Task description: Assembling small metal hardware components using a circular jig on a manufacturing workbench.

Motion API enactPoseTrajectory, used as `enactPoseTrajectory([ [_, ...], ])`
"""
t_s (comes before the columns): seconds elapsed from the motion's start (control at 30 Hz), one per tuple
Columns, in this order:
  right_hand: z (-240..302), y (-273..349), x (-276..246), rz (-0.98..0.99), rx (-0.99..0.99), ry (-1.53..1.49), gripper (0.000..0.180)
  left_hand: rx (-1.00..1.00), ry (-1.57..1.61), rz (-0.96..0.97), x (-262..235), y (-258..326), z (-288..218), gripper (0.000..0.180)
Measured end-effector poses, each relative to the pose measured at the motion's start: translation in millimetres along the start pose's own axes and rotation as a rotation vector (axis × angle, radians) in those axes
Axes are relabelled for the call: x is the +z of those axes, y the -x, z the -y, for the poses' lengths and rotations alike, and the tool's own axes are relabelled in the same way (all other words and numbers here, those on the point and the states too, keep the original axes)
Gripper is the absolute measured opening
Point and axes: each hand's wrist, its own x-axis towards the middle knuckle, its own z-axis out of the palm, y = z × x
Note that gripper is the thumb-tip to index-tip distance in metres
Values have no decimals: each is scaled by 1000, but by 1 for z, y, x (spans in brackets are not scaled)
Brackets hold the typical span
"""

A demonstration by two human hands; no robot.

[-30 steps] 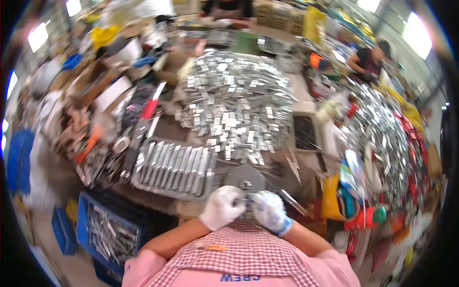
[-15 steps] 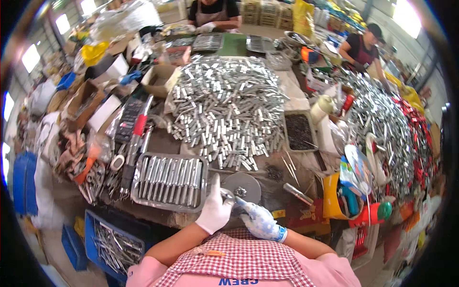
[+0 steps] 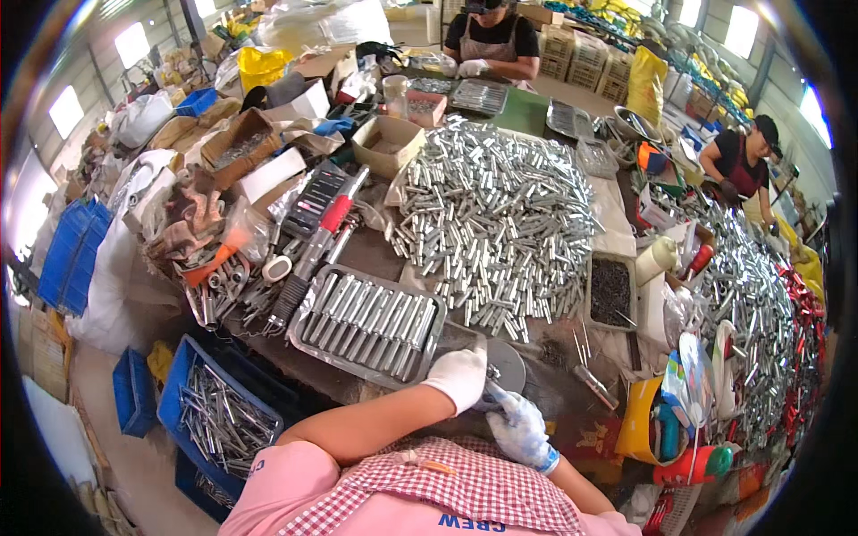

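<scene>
Brought left hand (image 3: 459, 378) farther over grey disc (image 3: 510, 364), close to right hand (image 3: 521, 431), suggesting continued handling; cannot tell whether gripping anything with either.

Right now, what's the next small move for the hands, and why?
Probably ease the left hand back slightly while the right hand stays steady: they meet beside the near-left edge of the grey round disc, crowded so close that whatever lies between the fingertips can't be made out.
</scene>
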Motion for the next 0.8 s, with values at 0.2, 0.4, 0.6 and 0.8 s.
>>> enactPoseTrajectory([
  [0.2,-5,3,-10,-115,-105,-40,52,7,121,9,8,-8,6,62],
  [0.4,-8,-14,-3,-189,-249,86,53,84,293,-301,34,18,21,69],
  [0.6,7,-36,-8,-165,-220,-84,44,83,477,-909,-7,123,42,62],
  [0.8,23,-51,3,-229,-359,-323,16,-1158,56,-1158,-4,301,183,62],
])
